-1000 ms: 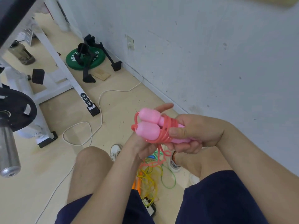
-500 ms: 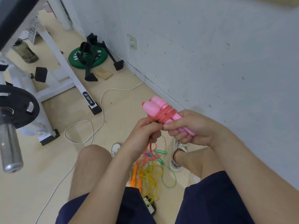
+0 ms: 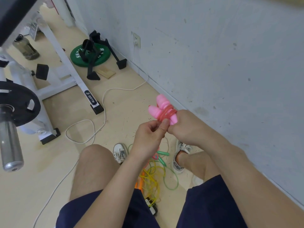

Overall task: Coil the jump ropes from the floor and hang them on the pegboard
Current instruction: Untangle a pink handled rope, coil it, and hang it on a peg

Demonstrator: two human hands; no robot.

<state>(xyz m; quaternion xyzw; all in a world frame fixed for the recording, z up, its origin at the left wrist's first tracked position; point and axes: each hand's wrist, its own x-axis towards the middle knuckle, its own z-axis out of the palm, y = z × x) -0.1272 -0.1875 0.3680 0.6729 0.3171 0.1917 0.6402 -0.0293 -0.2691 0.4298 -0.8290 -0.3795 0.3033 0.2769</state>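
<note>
The person crouches close to the scuffed grey wall (image 3: 230, 63) with both hands raised in front of the knees. The right hand (image 3: 185, 127) is wrapped tightly around the lower ends of two pink plastic jump-rope handles (image 3: 158, 107), which lie side by side with their rounded tops poking up and to the left of the fist. A translucent red cord (image 3: 167, 113) is wound several times around the pair just above that fist. The left hand (image 3: 148, 137) sits right against the wraps, its fingers curled and its thumb pressed to the forefinger, pinching the cord. On the pale wooden floor (image 3: 115, 99) between the person's white sneakers (image 3: 120, 153), a loose tangle of yellow and green jump ropes (image 3: 153, 180) lies in a heap, with green handles (image 3: 162, 153) near its far edge. Further off, a green weight plate (image 3: 79, 55) lies flat by the wall, and a white cable (image 3: 92, 127) snakes across the floor.
</note>
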